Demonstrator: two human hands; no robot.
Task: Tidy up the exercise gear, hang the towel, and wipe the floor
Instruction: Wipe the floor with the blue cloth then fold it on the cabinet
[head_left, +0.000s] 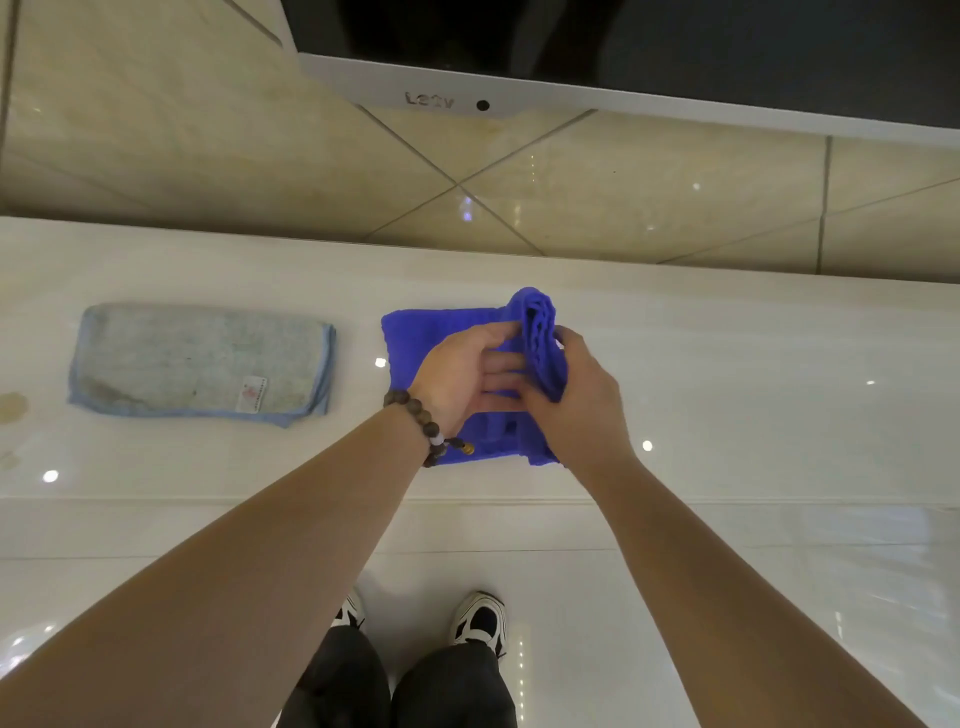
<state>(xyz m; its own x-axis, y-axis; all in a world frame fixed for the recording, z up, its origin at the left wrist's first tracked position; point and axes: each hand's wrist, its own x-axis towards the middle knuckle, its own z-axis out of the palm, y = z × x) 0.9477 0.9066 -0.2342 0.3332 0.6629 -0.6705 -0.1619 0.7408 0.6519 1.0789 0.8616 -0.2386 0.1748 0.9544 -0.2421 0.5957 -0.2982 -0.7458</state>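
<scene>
1. Blue towel lies on the glossy white ledge, part of it flat and its right side gathered up into a bunch.
2. Our right hand grips that raised bunch, fingers curled round the folds.
3. Our left hand pinches the cloth at the bunch's left side with the thumb, while its other fingers lie fairly straight under the folds; a beaded bracelet sits on that wrist.
4. We see a pale grey cloth with a light blue border lying flat on the same ledge, well to the left and apart from the towel.
5. Beyond the ledge we see a beige tiled wall and the lower edge of a white-framed screen.
6. Below, our two black-and-white shoes stand on the shiny floor.
</scene>
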